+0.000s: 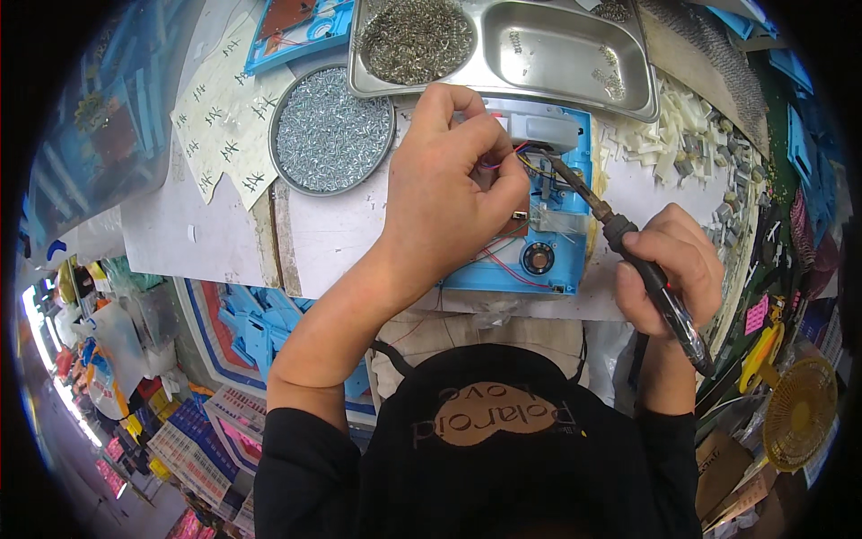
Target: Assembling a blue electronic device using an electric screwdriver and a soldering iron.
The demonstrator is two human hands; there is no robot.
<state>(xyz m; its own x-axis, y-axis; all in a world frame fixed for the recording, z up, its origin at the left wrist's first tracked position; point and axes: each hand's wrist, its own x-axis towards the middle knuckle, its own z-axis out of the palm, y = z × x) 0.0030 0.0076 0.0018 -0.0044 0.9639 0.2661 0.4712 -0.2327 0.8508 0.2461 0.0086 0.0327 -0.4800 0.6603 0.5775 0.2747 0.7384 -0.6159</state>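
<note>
The person's left hand was bent over an open blue casing on the white bench, thumb and forefinger pinched together on thin coloured wires near the casing's upper part. In the right hand was a dark-handled soldering iron, the fingers curled round its grip, and it slanted up and leftward so that its tip sat among those wires, close by the left fingertips; from where I stood I couldn't quite tell whether the metal touched a wire. Lower in the casing lay a round black speaker, with red leads running beside it. To the left of the left hand was a round dish full of small silvery pieces, and beyond the casing a steel tray carried a heap of small metal parts in its left compartment and a few scattered ones in the other. White and grey plastic bits were strewn to the casing's right, and a marked paper sheet lay left of the dish.
</note>
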